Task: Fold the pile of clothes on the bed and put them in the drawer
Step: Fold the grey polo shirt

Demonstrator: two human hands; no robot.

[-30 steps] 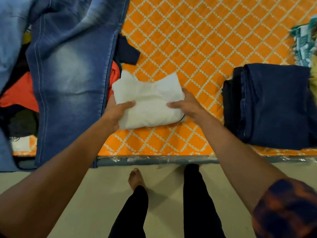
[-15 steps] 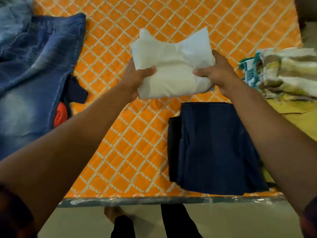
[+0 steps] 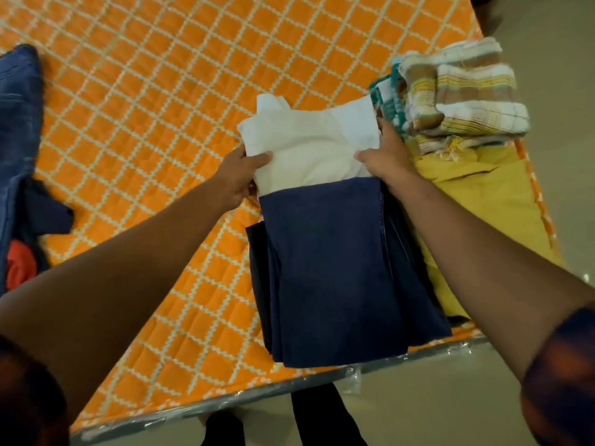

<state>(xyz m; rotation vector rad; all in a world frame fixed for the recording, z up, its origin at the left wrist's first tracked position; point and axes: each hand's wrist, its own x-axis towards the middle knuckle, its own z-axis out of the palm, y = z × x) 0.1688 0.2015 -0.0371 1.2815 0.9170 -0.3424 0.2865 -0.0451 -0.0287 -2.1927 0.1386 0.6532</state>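
Observation:
A folded white garment is held between both hands over the far end of a folded dark blue garment on the bed. My left hand grips its left edge, thumb on top. My right hand grips its right edge, thumb on top. The white garment's near edge overlaps the blue one. Unfolded blue jeans and a red cloth lie at the far left.
Folded striped towels sit stacked at the right on a yellow cloth, close to my right hand. The bed's orange lattice cover has a plastic-wrapped front edge. My legs stand on the floor below.
Both hands lifted the white garment off the bed and carried it right, lowering it onto the far end of the dark blue folded garment.

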